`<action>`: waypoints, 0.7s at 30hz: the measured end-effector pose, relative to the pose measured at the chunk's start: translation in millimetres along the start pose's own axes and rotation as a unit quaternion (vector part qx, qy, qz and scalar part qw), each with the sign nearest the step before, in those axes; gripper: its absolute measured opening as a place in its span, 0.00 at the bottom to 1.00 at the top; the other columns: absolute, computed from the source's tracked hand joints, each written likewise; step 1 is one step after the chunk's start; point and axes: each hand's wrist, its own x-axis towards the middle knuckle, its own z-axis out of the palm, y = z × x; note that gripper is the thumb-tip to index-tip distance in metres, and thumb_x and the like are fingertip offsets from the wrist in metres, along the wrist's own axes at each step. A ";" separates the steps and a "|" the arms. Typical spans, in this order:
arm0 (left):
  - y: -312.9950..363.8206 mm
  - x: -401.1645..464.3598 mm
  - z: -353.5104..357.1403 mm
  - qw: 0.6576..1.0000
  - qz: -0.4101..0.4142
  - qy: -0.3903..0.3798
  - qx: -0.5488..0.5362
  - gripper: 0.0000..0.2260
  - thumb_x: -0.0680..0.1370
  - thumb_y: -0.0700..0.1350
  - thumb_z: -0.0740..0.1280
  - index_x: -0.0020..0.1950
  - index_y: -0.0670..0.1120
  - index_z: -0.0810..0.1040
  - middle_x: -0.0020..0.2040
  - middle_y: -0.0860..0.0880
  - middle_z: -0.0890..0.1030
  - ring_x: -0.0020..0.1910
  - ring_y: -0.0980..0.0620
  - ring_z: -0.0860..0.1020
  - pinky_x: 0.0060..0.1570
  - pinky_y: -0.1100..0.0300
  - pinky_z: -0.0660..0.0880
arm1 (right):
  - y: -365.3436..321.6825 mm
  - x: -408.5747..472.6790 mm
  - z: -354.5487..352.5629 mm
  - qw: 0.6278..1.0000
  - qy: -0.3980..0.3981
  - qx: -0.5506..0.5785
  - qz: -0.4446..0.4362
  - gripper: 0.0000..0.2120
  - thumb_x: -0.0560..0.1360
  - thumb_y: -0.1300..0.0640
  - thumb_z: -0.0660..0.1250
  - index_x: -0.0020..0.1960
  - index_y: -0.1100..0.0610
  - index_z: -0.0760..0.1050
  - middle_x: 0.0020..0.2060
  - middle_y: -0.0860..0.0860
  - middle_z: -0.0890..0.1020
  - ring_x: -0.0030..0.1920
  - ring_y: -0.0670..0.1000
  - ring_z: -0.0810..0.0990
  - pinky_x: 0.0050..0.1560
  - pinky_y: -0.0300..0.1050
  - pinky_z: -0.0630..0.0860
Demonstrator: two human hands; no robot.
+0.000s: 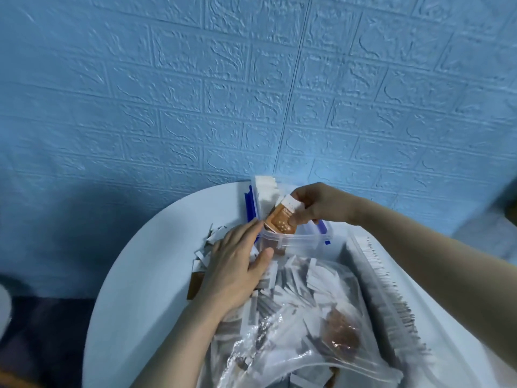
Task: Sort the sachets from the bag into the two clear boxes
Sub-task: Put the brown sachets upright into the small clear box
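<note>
Right hand (319, 204) pinches a small stack of orange-brown paper sachets (279, 218) over the near clear plastic box (302, 243) at the round white bench's (156, 247) far edge, while the left hand (235, 273) lies flat and open on loose sachets beside the clear zip bag (321, 317).

On the round white table (145, 275), a clear zip-top plastic bag (321, 326) full of white and brown sachets lies toward the near edge. Beyond it, toward the far edge by the blue brick-pattern wall (251, 93), stand two clear plastic boxes with blue latches; the farther box (263, 191) holds white sachets. The right hand (321, 204) pinches an orange-brown sachet (281, 219) over the nearer box (305, 243). The left hand (237, 264) rests flat on loose sachets (212, 242) beside that box.
</note>
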 end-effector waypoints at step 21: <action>2.5 -2.1 0.2 0.999 -0.028 -0.012 -0.039 0.26 0.81 0.58 0.57 0.77 0.58 0.55 0.77 0.60 0.55 0.75 0.58 0.56 0.75 0.51 0.52 | 16.6 14.2 23.8 0.998 -0.014 0.018 0.054 0.15 0.70 0.60 0.75 0.51 0.54 0.73 0.41 0.49 0.74 0.35 0.44 0.74 0.33 0.31 0.70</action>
